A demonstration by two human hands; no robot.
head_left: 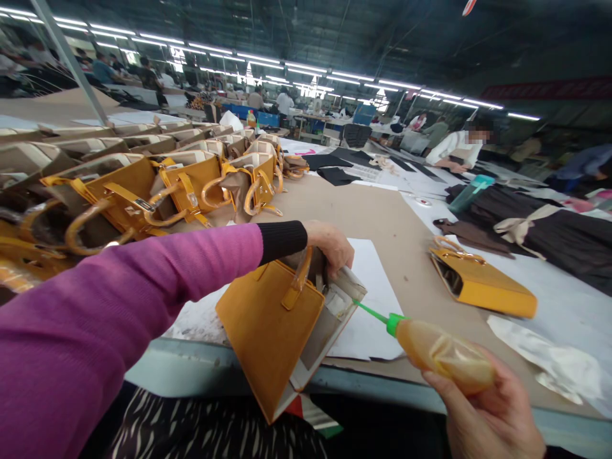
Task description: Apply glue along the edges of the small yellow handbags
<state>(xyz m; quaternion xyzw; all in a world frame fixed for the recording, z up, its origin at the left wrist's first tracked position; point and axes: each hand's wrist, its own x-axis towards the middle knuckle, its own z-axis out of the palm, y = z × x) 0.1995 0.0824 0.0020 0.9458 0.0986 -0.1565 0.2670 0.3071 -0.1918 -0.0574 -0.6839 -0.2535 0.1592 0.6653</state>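
1. We're working w/ a yellow bag (270, 325), tilted at the table's (191, 366) near edge, its lower corner hanging out over our lap (191, 427).
2. L hand (337, 245): we're holding it at the bag's mouth, fingers bent down by the pale lining (342, 306). Tips are hidden, so we're not able to tell how far they're closing or on what exactly.
3. R hand (492, 408): we're gripping the bottle (444, 357) low on its body, fingers & thumb wrapped round, nozzle (370, 311) pointing at the lining's edge. Touching or just short, can't tell.
4. Bag's feel: we're guessing light, w/ fairly stiff, flat panels; smooth face, prob. a bit slick & easy to mark. Pale edges are looking raw, so prob. easier to bend or smudge.
5. Best hold on bag: we're favoring the top rim or the handle (302, 280) root, clear of the spot under the nozzle. W/ the corner overhanging, a loose hold is risking a slip.
6. Bottle's feel: walls are looking thin & soft, amber contents showing thru. Prob. light, so we're wanting a gentle grip on the lower body; a hard squeeze is risking a blob.
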